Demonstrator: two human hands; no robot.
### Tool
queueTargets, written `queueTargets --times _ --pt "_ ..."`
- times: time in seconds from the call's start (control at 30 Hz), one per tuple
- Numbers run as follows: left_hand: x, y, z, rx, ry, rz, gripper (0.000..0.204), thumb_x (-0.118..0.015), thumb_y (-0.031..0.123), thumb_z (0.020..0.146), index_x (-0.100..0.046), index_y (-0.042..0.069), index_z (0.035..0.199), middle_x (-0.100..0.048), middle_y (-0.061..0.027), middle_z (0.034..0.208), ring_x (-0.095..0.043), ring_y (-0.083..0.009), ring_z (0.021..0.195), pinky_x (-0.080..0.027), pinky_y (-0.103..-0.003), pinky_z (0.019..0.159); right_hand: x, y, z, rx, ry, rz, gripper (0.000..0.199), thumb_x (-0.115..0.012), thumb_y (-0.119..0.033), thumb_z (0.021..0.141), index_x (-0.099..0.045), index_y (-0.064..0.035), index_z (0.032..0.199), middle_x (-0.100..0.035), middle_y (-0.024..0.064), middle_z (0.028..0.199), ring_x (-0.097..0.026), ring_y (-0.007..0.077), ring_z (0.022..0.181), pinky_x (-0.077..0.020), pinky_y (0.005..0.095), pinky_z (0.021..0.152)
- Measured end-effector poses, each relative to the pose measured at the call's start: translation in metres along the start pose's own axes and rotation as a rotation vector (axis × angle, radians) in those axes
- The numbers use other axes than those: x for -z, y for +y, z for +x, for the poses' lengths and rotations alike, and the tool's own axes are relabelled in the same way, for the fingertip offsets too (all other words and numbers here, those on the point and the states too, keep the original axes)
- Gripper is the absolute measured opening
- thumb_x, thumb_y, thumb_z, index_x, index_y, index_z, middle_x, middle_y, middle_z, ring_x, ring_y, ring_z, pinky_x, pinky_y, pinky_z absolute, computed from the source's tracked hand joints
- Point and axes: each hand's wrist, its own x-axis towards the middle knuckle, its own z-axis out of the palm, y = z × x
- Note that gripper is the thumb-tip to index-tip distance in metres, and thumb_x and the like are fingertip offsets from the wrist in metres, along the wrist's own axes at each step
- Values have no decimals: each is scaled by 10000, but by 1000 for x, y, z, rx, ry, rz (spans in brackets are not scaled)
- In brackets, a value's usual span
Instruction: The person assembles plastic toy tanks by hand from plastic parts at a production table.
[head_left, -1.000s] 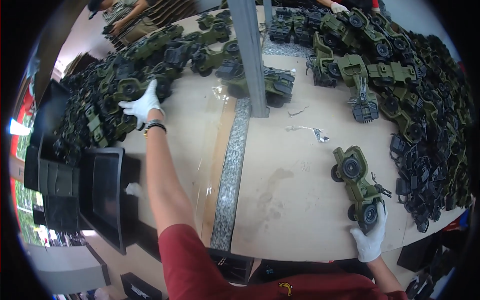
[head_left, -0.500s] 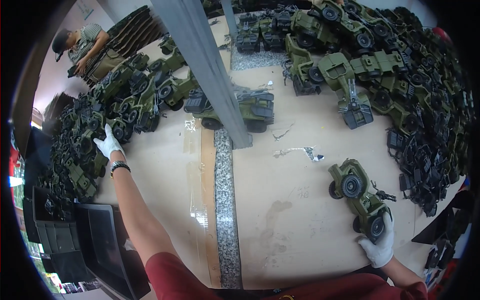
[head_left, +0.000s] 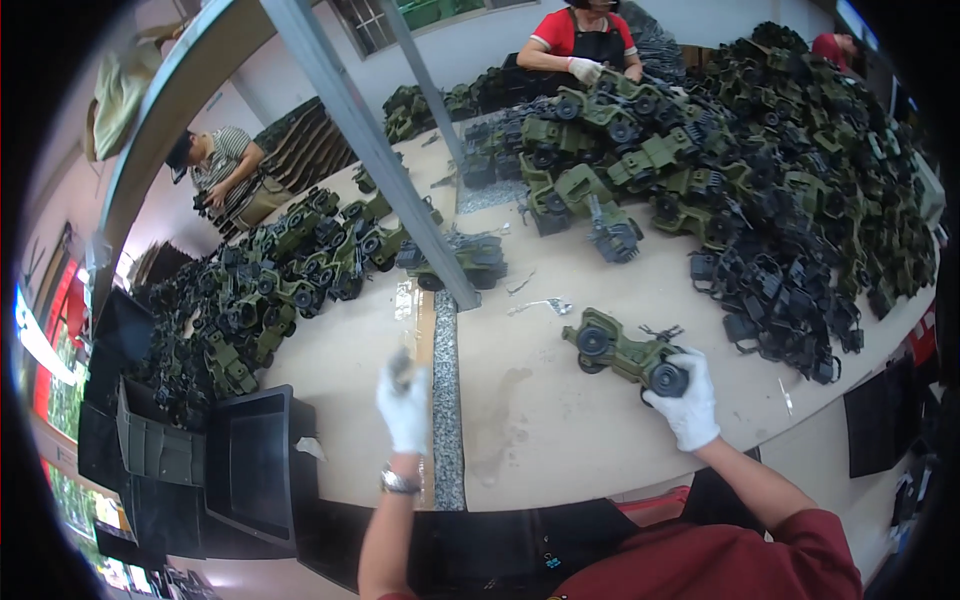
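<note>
- Truck (head_left: 622,352), a green toy with black wheels, is right of the speckled strip (head_left: 449,425) on the counter (head_left: 560,440).
- The right hand (head_left: 686,400) has its grip wrapped around one end of the truck.
- The left hand (head_left: 404,408), just left of the strip, has its grip around a small gray thing (head_left: 401,366), too blurry to name.
- A black tub (head_left: 250,455) is farther left of the strip.

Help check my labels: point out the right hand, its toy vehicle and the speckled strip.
Right hand (head_left: 690,402), head view: on its gloved back.
Toy vehicle (head_left: 628,358), head view: middle of its green body.
Speckled strip (head_left: 448,405), head view: middle stretch.
</note>
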Motion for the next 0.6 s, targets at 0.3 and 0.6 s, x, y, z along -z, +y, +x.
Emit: queueTargets --times 0.3,0.6 --pt "-56 78 -189 806 -724 -754 871 -385 721 943 -616 -109 1075 -682 -221 965 -702 -312 731 -574 -361 595 70 -14 -14 -270 -353 709 507 -850 -119 716 -558 -58 1126 -611 60 1076 -588 167 985 -488 318 928" --pt "-122 145 -262 1065 -1207 -1697 1117 -456 848 791 -320 8 1516 -512 -313 1388 -649 -538 990 -574 -555 746 132 -37 17 529 -942 751 477 -820 -71 711 -600 -123 1132 -487 166 1399 -523 328 1258 -445 410 1042"
